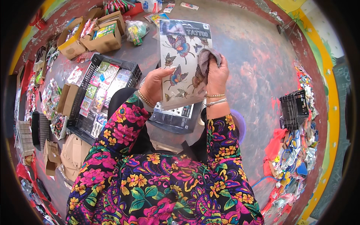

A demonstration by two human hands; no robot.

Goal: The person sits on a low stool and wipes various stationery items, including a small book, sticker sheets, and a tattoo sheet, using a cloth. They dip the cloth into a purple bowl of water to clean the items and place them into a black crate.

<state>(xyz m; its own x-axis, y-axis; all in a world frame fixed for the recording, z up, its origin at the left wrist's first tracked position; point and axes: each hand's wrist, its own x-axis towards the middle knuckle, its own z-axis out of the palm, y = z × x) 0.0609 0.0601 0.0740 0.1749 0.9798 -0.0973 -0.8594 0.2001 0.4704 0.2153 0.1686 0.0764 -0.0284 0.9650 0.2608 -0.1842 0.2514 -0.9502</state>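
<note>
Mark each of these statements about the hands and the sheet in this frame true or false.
1. The left hand holds a butterfly sticker sheet by its left edge. True.
2. The right hand is empty. False: it presses a grey cloth against the sheet.
3. A black crate of packets sits to the person's left. True.
4. The sheet lies flat on the floor. False: it is held up in both hands.
5. Both wrists are bare. False: both wear bracelets.

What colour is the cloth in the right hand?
Grey-mauve cloth, pressed by the right hand on the butterfly sheet; head view.
</note>
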